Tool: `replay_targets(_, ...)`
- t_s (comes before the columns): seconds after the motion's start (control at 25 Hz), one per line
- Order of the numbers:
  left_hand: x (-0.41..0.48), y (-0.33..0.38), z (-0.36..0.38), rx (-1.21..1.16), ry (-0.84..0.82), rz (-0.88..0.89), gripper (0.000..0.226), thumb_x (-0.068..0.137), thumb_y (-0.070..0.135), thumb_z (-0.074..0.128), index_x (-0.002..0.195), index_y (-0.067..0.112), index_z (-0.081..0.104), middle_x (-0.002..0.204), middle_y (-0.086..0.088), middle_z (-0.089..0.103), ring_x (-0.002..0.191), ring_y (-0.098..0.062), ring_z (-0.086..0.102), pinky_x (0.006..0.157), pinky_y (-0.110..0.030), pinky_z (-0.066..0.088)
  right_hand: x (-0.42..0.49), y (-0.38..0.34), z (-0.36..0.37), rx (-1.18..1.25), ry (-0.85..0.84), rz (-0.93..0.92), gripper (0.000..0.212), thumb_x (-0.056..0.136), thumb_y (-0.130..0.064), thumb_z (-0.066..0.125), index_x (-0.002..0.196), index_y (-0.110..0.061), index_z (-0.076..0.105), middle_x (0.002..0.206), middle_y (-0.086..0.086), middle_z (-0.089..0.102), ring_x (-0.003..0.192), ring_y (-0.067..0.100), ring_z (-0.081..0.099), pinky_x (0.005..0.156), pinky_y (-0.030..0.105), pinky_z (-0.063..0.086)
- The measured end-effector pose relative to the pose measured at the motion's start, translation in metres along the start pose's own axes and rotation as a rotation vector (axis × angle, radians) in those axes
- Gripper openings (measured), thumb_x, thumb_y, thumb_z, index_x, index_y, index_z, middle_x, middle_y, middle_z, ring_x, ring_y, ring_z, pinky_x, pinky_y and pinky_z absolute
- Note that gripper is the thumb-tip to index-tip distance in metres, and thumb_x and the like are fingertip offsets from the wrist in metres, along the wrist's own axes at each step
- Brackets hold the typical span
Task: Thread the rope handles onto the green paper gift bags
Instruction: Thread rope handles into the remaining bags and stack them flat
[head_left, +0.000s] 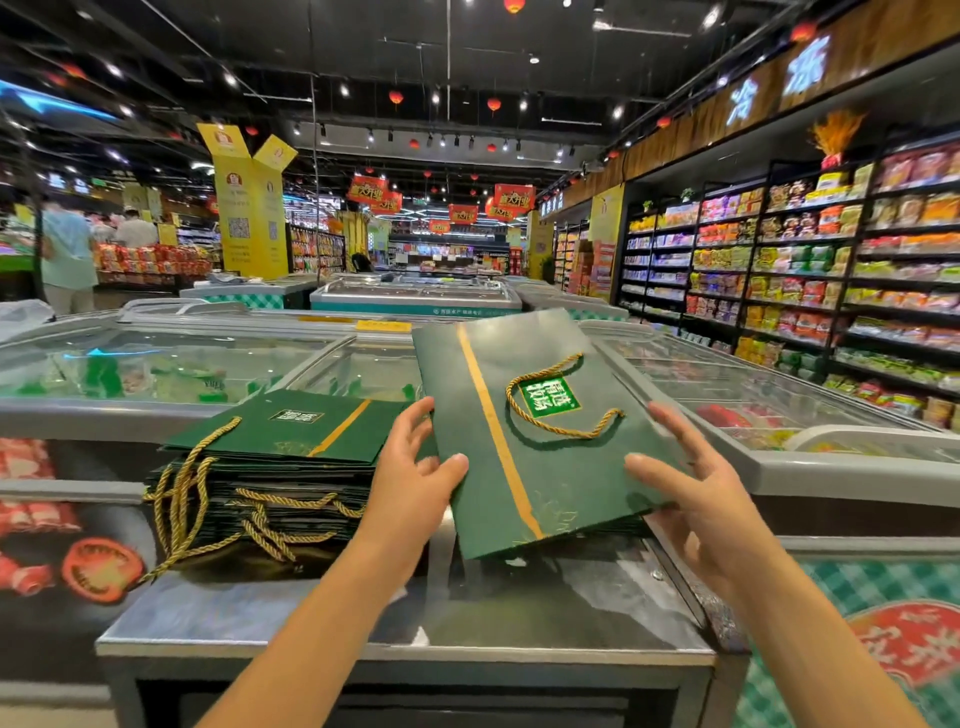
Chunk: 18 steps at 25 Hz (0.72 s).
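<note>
A flat green paper gift bag with a gold stripe lies tilted on a low pile of more bags. A gold rope handle loops over its label. My left hand touches the bag's left edge, thumb lying on top and fingers straight beside the edge. My right hand rests on the bag's right side with spread, nearly straight fingers. To the left sits a stack of green gift bags, and their gold rope handles hang over its front.
Both piles sit on a steel counter in front of glass-topped chest freezers. Snack shelves line the right aisle. People stand at far left.
</note>
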<state>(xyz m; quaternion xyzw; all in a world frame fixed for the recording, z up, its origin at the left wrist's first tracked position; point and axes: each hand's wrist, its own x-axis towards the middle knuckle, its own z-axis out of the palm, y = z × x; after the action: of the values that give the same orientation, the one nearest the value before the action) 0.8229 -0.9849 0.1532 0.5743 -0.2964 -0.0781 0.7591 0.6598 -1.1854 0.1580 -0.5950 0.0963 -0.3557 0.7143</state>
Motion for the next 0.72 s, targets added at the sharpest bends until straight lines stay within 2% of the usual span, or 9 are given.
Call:
replay_targets(0.12,0.023,0.004,-0.001,0.235,-0.004,0.039,0.051,0.096,0.002,0.061,0.139,0.027,0.049,0.140,0.008,0.046,0.091,0.003,0.061,0.072,-0.004,0.046,0.012,-0.001,-0.003,-0.240,-0.140,0.056,0.064,0.079,-0.002,0.079,0.135,-0.030,0.063,0.125,0.010,0.071,0.104,0.027,0.074,0.079,0.032,0.062)
replay_targets(0.16,0.033,0.004,0.000,0.310,-0.001,0.066,0.046,0.096,0.006,0.063,0.136,0.027,0.052,0.138,0.007,0.048,0.097,0.003,0.057,0.075,-0.004,0.044,0.017,-0.003,-0.003,-0.318,-0.145,0.049,0.068,0.080,-0.003,0.080,0.138,-0.030,0.059,0.126,0.009,0.069,0.102,0.025,0.074,0.081,0.034,0.062)
replay_targets(0.28,0.062,0.005,0.010,0.500,0.021,0.088,0.037,0.090,0.022,0.075,0.124,0.027,0.061,0.128,0.006,0.054,0.119,-0.015,0.050,0.096,-0.031,0.046,0.037,-0.010,0.001,-0.491,-0.124,0.017,0.077,0.084,-0.014,0.082,0.149,-0.031,0.045,0.134,-0.001,0.060,0.109,0.018,0.071,0.091,0.038,0.060)
replay_targets(0.32,0.071,0.005,0.014,0.526,0.014,0.079,0.040,0.086,0.025,0.078,0.123,0.026,0.062,0.127,0.005,0.055,0.121,-0.017,0.050,0.096,-0.034,0.045,0.045,-0.011,0.003,-0.575,-0.109,-0.006,0.079,0.084,-0.023,0.082,0.151,-0.031,0.042,0.140,-0.003,0.056,0.116,0.017,0.066,0.096,0.041,0.058)
replay_targets(0.4,0.088,0.008,0.022,0.540,-0.067,0.026,0.054,0.082,0.031,0.082,0.130,0.026,0.058,0.133,0.002,0.051,0.120,-0.017,0.050,0.093,-0.031,0.043,0.060,-0.009,0.004,-0.768,-0.059,-0.063,0.089,0.079,-0.044,0.078,0.156,-0.029,0.035,0.153,-0.004,0.046,0.132,0.020,0.054,0.108,0.046,0.049)
replay_targets(0.44,0.095,0.007,0.025,0.572,-0.129,-0.001,0.063,0.080,0.035,0.083,0.136,0.027,0.054,0.139,0.002,0.049,0.124,-0.019,0.049,0.095,-0.031,0.042,0.065,-0.009,0.005,-0.834,-0.042,-0.089,0.091,0.080,-0.048,0.074,0.158,-0.026,0.032,0.157,-0.003,0.041,0.138,0.021,0.048,0.113,0.045,0.044)
replay_targets(0.56,0.116,-0.003,0.028,0.748,-0.255,-0.052,0.087,0.078,0.049,0.082,0.150,0.022,0.041,0.154,0.002,0.041,0.141,-0.020,0.040,0.109,-0.036,0.038,0.076,-0.005,0.005,-1.009,-0.039,-0.155,0.082,0.092,-0.040,0.067,0.160,-0.017,0.027,0.162,0.000,0.035,0.147,0.019,0.035,0.116,0.034,0.033)
replay_targets(0.72,0.126,-0.024,0.030,0.866,-0.339,-0.103,0.096,0.077,0.061,0.077,0.154,0.020,0.036,0.158,-0.002,0.037,0.142,-0.021,0.040,0.111,-0.037,0.038,0.083,0.010,-0.009,-1.173,-0.069,-0.136,0.080,0.095,-0.048,0.060,0.160,-0.016,0.027,0.162,0.000,0.036,0.148,0.017,0.034,0.118,0.032,0.031)
